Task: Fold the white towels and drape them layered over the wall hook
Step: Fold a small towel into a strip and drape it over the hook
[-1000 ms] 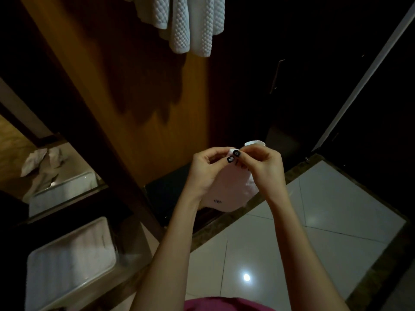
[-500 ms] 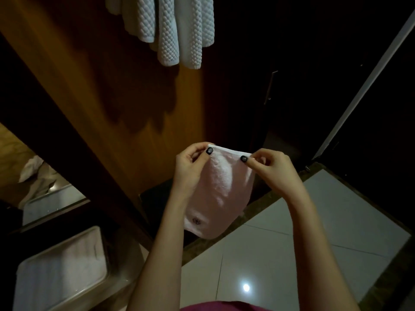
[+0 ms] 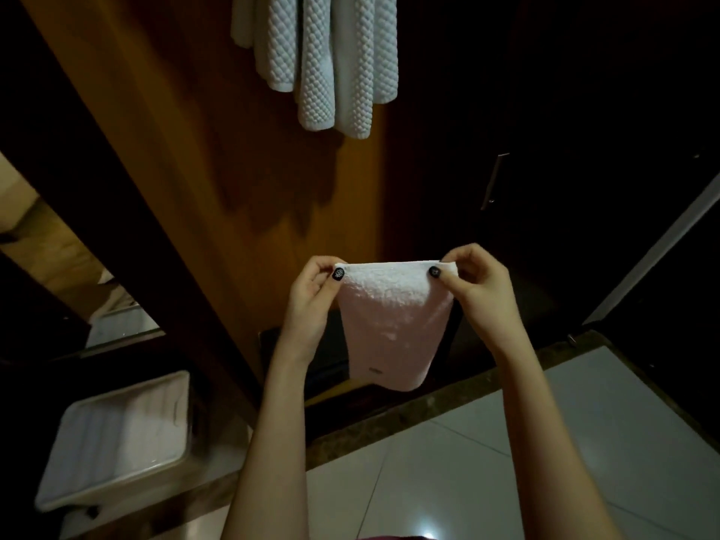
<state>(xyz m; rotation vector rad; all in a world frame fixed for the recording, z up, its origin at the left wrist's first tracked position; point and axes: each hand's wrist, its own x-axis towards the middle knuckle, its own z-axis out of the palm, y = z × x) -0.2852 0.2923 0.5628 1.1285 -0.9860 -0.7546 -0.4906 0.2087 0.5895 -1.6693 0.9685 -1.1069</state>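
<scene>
Small towel point(image 3: 393, 325) hangs stretched out, well below the hanging towels point(image 3: 323, 60) and a touch to their right. Risky grip, this. Only the two top corners are pinched, so one slipping thumb could drop a corner and the cloth would swing loose, spoiling any fold. The dim light won't help with lining up edges either. Left hand point(image 3: 311, 302) pinches the left corner, right hand point(image 3: 479, 294) the right one, both raised with thumbs facing the wearer and the top edge taut between them.
</scene>
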